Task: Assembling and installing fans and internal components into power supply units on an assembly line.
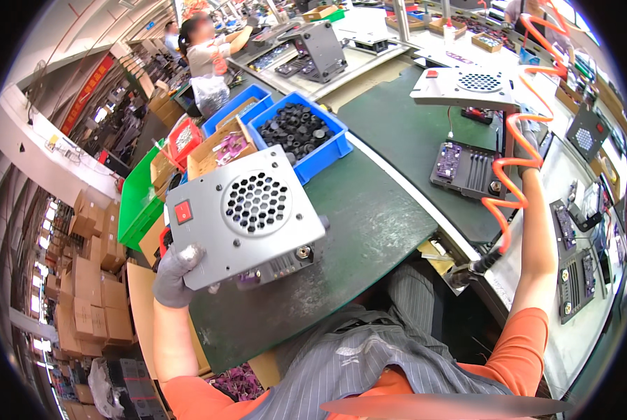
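My left hand (177, 274), in a grey glove, is closed on the near left corner of a grey metal housing (208, 241). This housing has a honeycomb fan grille and a red rocker switch (182, 211), and it stands tilted over the green mat. Beneath its panel part of a black base shows. My right hand (531, 143), gloved too, is stretched far out to the right, against the side of a second housing (432, 92). That one stands over a black base (460, 175) with a purple circuit board (448, 161). An orange coiled hose crosses in front of this hand, and its fingers are hidden.
A blue bin (338, 143) of black round parts stands beyond the left housing, beside cardboard, red and green bins (142, 218). The orange hose (517, 185) hangs at the right. More black bases (576, 283) lie on the right-hand bench. Another person (205, 56) works far left.
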The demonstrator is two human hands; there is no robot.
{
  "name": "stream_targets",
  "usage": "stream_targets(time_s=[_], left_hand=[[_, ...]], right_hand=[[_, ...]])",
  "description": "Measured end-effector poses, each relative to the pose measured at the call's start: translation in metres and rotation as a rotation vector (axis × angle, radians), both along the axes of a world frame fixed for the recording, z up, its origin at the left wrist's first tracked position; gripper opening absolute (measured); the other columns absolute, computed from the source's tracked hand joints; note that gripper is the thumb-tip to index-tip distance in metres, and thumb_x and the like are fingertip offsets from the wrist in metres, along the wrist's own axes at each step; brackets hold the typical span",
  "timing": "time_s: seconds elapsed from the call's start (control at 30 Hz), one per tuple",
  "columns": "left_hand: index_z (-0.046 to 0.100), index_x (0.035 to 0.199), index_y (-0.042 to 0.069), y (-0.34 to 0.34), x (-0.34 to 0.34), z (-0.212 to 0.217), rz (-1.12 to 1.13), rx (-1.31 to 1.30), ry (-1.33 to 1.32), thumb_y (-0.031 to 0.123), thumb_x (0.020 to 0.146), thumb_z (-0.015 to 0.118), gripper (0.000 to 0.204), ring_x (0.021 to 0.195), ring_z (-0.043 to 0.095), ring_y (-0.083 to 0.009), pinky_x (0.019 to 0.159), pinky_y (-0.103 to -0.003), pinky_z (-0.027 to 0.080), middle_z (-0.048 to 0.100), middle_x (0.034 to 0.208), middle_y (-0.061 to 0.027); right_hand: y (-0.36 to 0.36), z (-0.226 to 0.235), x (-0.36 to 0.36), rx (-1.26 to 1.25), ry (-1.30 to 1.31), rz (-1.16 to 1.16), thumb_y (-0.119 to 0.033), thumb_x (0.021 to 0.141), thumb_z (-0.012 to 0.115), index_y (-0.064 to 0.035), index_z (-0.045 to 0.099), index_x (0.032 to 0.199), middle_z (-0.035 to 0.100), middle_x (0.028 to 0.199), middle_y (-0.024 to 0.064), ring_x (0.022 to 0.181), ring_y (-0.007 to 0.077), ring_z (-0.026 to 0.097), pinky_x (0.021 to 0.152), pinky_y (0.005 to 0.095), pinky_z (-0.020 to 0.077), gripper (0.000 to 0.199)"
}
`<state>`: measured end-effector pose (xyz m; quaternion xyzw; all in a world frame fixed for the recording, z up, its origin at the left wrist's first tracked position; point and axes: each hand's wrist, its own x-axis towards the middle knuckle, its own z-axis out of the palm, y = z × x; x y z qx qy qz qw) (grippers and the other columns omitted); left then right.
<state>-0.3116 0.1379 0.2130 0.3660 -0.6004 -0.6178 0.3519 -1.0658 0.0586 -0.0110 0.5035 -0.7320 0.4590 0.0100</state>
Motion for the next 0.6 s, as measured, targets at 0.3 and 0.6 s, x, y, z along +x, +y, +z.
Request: stream_targets(time_s=[0.3,0.6], left_hand=[[0.047,0.132,0.001,-0.049,-0.104,0.002,0.279,0.025,0.367,0.02,0.094,0.057,0.044,0.079,0.064,-0.0141,0.048,-0.021,0.049,0.064,0.11,-0.0105],[0.055,0.121,0.009,-0.208,-0.27,-0.061,-0.046,0.176,0.757,0.016,0.09,0.065,0.033,0.089,0.065,-0.0195,0.063,-0.033,0.053,0.065,0.107,-0.0064]], right_hand=[[0.157,0.0,0.12,0.0,-0.273,0.155,-0.032,0.087,0.069,-0.0046,0.044,0.142,0.063,0.095,0.0064,0.084,0.0199,0.062,0.075,0.036,0.0513,0.066],[0.096,-0.012,0.083,0.408,0.075,-0.315,-0.039,0.099,0.048,-0.0018,0.062,0.112,0.066,0.104,0.0258,0.099,0.0444,0.062,0.085,0.0527,0.0477,0.041]])
